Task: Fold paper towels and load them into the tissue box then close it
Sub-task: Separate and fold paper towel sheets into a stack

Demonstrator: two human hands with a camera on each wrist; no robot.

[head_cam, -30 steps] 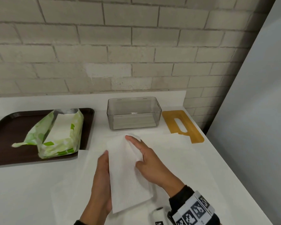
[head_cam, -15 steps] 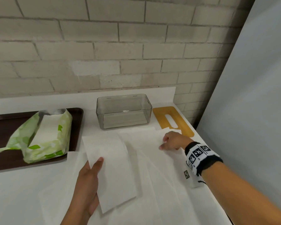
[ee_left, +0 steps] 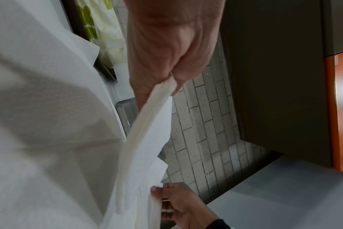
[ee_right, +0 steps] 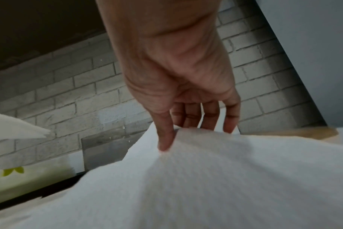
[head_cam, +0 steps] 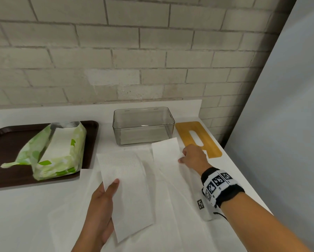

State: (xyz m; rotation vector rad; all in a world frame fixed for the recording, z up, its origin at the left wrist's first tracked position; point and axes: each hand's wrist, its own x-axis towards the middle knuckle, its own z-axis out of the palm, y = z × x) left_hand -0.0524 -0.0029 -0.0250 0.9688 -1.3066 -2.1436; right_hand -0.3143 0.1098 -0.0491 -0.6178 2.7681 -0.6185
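Observation:
My left hand (head_cam: 105,202) holds a folded white paper towel (head_cam: 129,190) by its left edge above the counter, thumb on top; in the left wrist view the folded towel (ee_left: 147,136) is pinched at the hand (ee_left: 166,65). My right hand (head_cam: 192,159) pinches the right edge of a second white towel (head_cam: 166,151), lifting it off the counter; the right wrist view shows thumb and fingers (ee_right: 164,134) on that towel (ee_right: 215,178). The clear tissue box (head_cam: 143,124) stands without its lid behind both towels. Its wooden slotted lid (head_cam: 198,137) lies flat to the right.
A dark brown tray (head_cam: 7,148) at the left carries a green-and-white towel pack (head_cam: 56,151), torn open. More loose white sheets (head_cam: 179,215) lie spread on the counter under my hands. A brick wall runs behind; a grey panel bounds the right side.
My right hand left the folded towel, reached right and took hold of a second sheet, which now rises off the counter. My left hand keeps the folded towel.

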